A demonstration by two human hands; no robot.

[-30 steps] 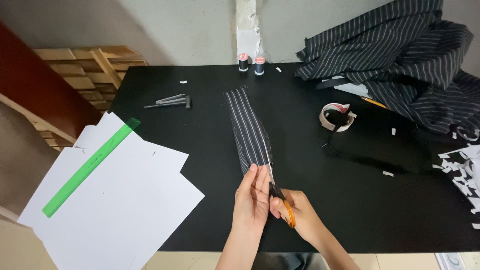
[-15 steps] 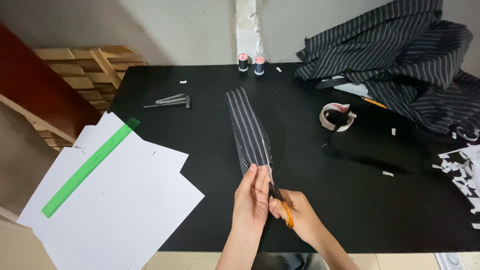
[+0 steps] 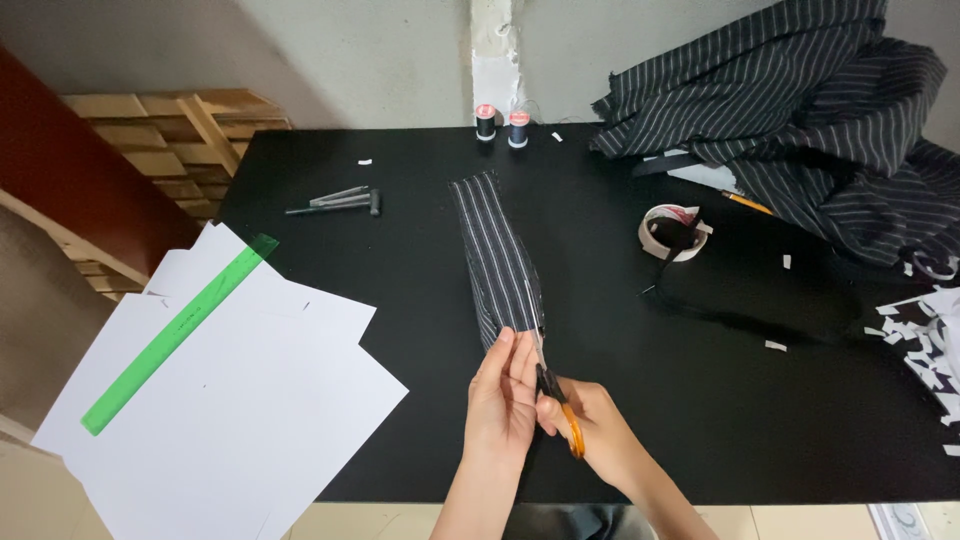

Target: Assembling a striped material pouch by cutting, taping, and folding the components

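Scissors cutting along a striped fabric strip near the table's near edge

The left hand (image 3: 503,395) pinched the strip (image 3: 497,262) flat at its near end; the right hand (image 3: 590,430) gripped orange-handled scissors (image 3: 555,395), blades running up the right edge. Keeping the cloth taut would have steadied the cut.

Paper sheets (image 3: 250,400) left of fabric strip (image 3: 495,260), tape roll (image 3: 672,232) right

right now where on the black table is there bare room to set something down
Bare patches: between the striped fabric strip and white paper sheets, and between strip and tape roll. Crowded: right side, with the striped cloth pile and paper scraps.
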